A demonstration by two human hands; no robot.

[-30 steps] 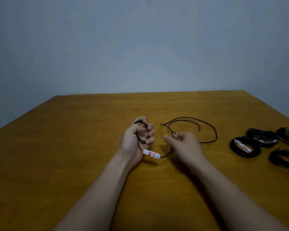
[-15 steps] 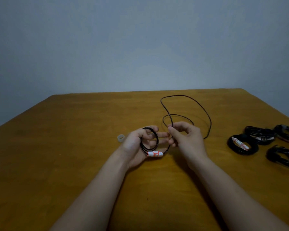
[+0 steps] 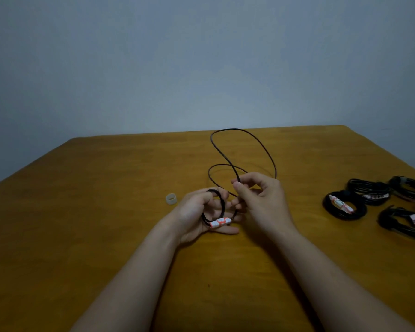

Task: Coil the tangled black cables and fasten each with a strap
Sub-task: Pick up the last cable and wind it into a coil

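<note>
Black cable (image 3: 235,129) between both hands (image 3: 194,213) (image 3: 265,200)

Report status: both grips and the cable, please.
Left grip holds small coil of thin black cable. Right grip pinches its loose loop. Small pale translucent ring lies apart.

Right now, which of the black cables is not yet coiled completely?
The thin cable in both hands: the left hand holds its small coil, the right hand pinches a loose loop. The other cables lie bundled and tagged on the right.

both hands (image 3: 197,212) coiling cable (image 3: 264,149) — wooden table (image 3: 106,212)
</note>
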